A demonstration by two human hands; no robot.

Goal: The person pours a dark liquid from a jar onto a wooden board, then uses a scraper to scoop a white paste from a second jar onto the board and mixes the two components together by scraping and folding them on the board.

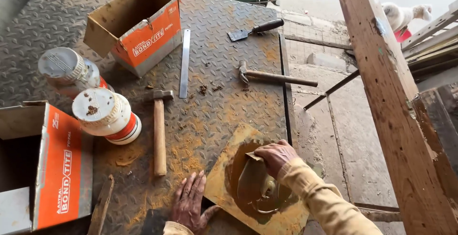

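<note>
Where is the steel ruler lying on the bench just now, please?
In the head view the steel ruler lies upper centre on the checker-plate bench, between the orange carton and the claw hammer.

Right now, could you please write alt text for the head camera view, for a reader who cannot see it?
A person's right hand presses a flat metal scraper into brown paste on a square board, while the left hand rests flat beside it. Two hammers, white jars and orange boxes lie on the metal table.

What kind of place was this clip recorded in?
Most likely a carpentry or woodworking workshop, partly open-air. A steel checker-plate workbench carries two hammers and sawdust, the right hand works a scraper through brown paste, and a plank leans nearby.
</note>
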